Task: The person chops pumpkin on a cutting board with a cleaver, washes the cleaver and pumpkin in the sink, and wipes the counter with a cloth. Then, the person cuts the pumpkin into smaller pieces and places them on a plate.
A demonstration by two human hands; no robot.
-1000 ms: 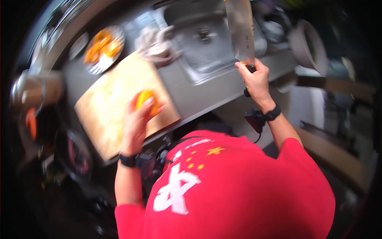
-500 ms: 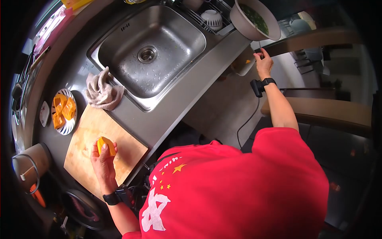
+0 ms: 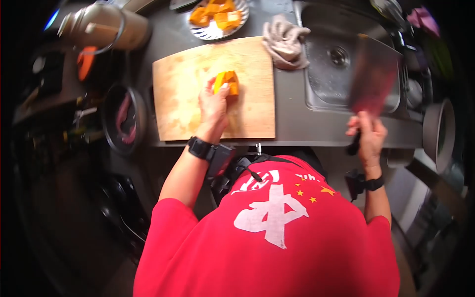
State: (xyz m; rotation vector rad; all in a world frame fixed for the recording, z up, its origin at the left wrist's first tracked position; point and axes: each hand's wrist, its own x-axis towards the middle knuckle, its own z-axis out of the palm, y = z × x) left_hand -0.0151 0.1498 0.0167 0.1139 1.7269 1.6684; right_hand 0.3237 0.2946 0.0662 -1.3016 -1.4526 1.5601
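My left hand [image 3: 213, 106] is closed around a chunk of orange pumpkin [image 3: 228, 84] over the wooden cutting board [image 3: 175, 94]. Its fingers wrap the far left side of the chunk. To the right, my right hand [image 3: 371, 136] grips a cleaver by its dark handle [image 3: 353, 147]. The broad cleaver blade [image 3: 374, 74] is blurred by motion and points away from me, in front of the sink. More pumpkin pieces [image 3: 227, 21] lie on a striped plate [image 3: 210, 34] beyond the board.
A crumpled cloth [image 3: 286, 43] lies between board and sink [image 3: 319, 81]. At the counter's right end is a pale bowl [image 3: 439, 133]. Left of the board are a dark round pan [image 3: 110, 121] and a beige jug-like container [image 3: 99, 24]. The counter edge [image 3: 307, 143] runs before me.
The view has swung back toward the board. My right hand has come in from far right, and the cleaver blade now shows clearly. My left hand still holds the pumpkin over the board.
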